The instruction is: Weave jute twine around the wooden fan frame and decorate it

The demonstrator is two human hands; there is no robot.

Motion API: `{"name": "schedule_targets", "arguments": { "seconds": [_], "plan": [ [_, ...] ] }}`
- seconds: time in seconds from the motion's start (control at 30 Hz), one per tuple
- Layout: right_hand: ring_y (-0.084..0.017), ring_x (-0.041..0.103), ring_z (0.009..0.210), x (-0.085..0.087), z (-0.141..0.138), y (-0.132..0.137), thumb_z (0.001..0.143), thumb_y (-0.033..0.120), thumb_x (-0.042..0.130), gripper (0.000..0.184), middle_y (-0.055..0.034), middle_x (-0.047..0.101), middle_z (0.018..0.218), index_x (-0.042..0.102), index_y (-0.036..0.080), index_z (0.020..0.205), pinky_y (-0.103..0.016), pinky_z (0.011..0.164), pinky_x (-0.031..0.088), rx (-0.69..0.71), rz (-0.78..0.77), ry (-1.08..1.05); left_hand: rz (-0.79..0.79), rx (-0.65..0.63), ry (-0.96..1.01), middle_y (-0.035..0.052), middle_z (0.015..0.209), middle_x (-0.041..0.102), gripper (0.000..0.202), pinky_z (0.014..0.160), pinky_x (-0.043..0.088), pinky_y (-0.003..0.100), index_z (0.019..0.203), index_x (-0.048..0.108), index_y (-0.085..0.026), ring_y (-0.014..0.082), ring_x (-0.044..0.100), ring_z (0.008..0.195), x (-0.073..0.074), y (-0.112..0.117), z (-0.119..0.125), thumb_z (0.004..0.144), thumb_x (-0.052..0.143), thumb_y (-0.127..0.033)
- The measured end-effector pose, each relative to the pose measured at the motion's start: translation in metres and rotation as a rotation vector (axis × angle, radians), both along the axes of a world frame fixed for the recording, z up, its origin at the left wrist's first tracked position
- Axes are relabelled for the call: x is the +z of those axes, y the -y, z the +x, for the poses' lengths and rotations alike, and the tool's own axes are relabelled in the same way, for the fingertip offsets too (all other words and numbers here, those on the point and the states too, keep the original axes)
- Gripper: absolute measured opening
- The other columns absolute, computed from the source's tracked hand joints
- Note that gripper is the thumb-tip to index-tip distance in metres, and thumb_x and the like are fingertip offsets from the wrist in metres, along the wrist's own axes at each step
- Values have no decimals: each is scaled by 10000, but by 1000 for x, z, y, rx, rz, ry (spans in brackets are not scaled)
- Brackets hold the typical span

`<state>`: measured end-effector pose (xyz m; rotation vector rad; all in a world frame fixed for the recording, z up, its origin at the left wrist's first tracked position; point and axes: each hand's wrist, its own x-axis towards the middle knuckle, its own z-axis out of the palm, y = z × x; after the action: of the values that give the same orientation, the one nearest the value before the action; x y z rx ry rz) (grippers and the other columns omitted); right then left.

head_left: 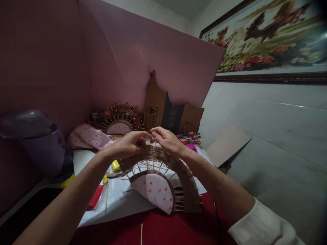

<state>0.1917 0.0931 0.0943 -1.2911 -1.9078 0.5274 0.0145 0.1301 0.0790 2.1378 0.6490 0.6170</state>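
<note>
A half-round woven fan (187, 180) stands tilted in front of me, with brown cord wound in a broad band across thin wooden sticks. Its half-disc centre (154, 191) is covered in pale cloth with reddish dots. My left hand (131, 143) is closed at the top of the woven band, fingers curled on its outer edge. Beside it, my right hand (168, 141) has its thumb and fingers pinched together, the tips meeting those of the left. Whatever lies between the right fingertips is too small to make out.
Behind is a similar fan (119, 122) with colourful flowers. Torn cardboard (163, 112) leans on the pink panel (153, 51). Dotted cloth (88, 136) and a purple bin (47, 149) stand left; coloured strands (190, 137) lie right. One loose stick (141, 234) rests on red cloth (163, 226).
</note>
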Motion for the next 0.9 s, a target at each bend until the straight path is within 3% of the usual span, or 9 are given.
{"name": "schedule_targets", "arguments": {
  "seconds": [0.17,0.3,0.4,0.5,0.6,0.77,0.9],
  "plan": [
    [-173,585,833,-5,44,5,860,463,436,335,-66,640,893,561,171,963,-307,744,427,-150,-14,-220,-116,68,-1,-50,620,498,431,499,324,220,1032,506,-135,102,463,563,-1,-4,0,613,589,-191],
    [-165,595,728,-30,81,22,803,562,477,416,-87,640,848,556,164,893,-284,644,445,-245,-270,-407,-171,97,17,-54,611,485,424,499,329,219,1002,524,-137,98,458,558,-6,-11,-1,591,610,-194],
    [-158,604,721,-50,95,40,790,572,497,442,-93,645,858,544,162,951,-278,637,451,-158,-477,-503,-186,144,10,-52,618,488,408,506,338,216,983,541,-142,97,464,564,-10,-14,-2,587,620,-198],
    [-150,600,709,-63,99,51,751,494,604,444,-65,641,836,525,167,1040,-274,635,448,-33,-540,-567,-224,172,10,-50,622,502,395,514,350,213,957,554,-149,92,470,561,-13,-16,-2,575,633,-207],
    [-135,578,696,-69,98,52,684,360,704,485,-28,619,792,517,166,1087,-248,612,414,21,-484,-580,-235,184,10,-54,607,501,380,505,349,204,915,568,-158,87,471,550,-14,-17,1,550,657,-215],
    [-115,540,652,-69,92,42,559,214,760,546,13,584,744,531,164,1053,-235,585,382,35,-452,-630,-213,219,23,-49,593,505,337,494,355,207,885,587,-174,89,470,533,-12,-13,4,571,673,-263],
    [-97,520,591,-70,86,37,557,197,741,493,34,567,698,535,162,1004,-230,564,375,14,-412,-685,-210,262,5,-38,605,523,360,508,377,219,905,602,-174,107,490,561,-14,-7,1,587,681,-321]
  ]
}}
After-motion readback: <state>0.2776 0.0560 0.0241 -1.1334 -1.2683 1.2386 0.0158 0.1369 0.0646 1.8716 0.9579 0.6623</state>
